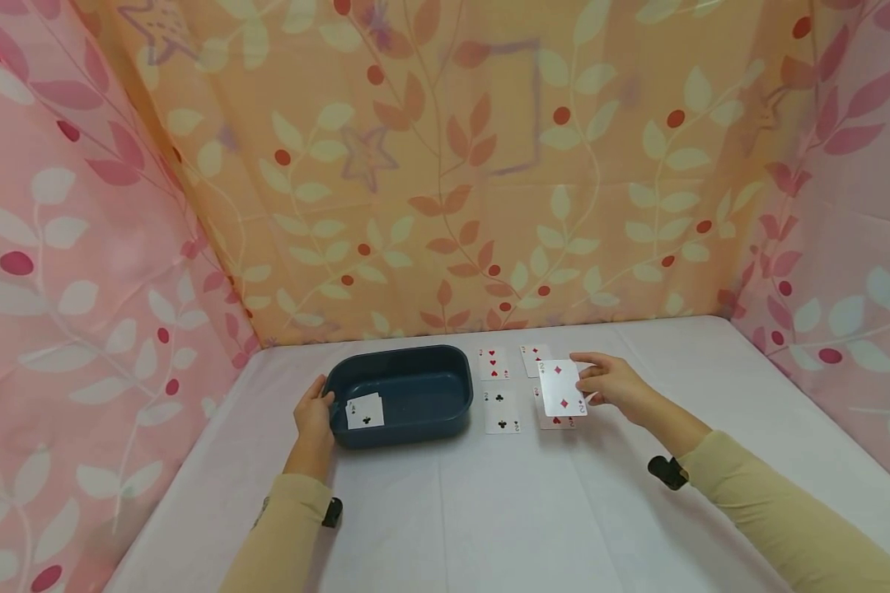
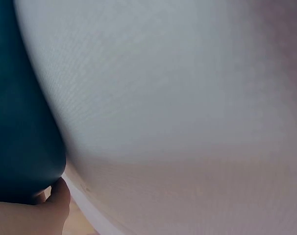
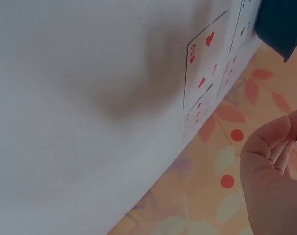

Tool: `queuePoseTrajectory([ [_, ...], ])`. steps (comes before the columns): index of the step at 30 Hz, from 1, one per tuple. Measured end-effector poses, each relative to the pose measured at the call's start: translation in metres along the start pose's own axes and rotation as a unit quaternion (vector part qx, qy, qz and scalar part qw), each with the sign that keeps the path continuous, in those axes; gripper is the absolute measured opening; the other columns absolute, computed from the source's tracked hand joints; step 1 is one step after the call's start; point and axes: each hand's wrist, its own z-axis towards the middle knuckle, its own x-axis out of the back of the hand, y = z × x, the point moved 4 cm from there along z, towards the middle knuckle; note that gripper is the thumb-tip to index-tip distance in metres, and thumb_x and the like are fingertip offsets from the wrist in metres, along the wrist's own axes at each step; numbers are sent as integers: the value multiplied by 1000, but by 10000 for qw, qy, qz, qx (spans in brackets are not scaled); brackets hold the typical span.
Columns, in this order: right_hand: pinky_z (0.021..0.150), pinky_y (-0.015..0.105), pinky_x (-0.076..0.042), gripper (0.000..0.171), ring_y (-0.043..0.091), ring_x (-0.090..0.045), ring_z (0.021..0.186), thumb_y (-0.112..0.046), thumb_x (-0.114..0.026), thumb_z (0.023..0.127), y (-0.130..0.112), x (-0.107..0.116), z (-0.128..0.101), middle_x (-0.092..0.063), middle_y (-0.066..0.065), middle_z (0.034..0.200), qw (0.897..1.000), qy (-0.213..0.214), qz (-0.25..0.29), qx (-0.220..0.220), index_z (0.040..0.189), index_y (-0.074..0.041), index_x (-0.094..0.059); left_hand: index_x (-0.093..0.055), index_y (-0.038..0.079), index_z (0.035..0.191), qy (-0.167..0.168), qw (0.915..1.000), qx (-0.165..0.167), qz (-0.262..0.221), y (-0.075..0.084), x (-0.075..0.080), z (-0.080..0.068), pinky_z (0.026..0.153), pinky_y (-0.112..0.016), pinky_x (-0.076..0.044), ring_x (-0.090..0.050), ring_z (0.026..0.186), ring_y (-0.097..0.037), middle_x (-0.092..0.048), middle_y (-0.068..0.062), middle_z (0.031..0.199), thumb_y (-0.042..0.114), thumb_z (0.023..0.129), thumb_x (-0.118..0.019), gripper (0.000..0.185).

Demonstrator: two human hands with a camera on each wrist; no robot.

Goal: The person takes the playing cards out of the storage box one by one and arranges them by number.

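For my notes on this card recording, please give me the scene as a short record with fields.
left hand: left hand grips the rim of the blue tub
right hand: right hand pinches the two of diamonds, lifted off the table
in tub: a club card, face up
on table: white table with four face-up cards, among them a club card and a two of hearts

Soft even light, faint shadows; wrist views perhaps defocused.

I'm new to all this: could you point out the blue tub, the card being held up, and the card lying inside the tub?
blue tub (image 1: 415, 356): head view, far rim.
two of diamonds (image 1: 561, 387): head view, card face.
club card (image 1: 365, 410): head view, card face.
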Motion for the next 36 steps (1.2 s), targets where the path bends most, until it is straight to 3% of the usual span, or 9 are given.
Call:
queuePoseTrajectory([
  [10, 67, 29, -52, 61, 17, -55, 79, 2, -56, 91, 9, 8, -3, -56, 11, 100, 9999, 11, 75, 72, 146, 6, -32, -39, 10, 149, -20, 10000, -24, -10, 2, 0, -2, 117, -34, -14, -19, 146, -20, -31, -5, 156, -5, 99, -43, 52],
  [36, 67, 31, -52, 63, 15, -54, 78, 1, -54, 91, 33, 34, -12, -55, 11, 99, 9999, 72, -89, -50, 147, 8, -28, -38, 9, 149, -55, 10000, -54, -3, 1, 1, -2, 117, -35, -13, -18, 146, -21, -30, -6, 156, -4, 99, -42, 51],
])
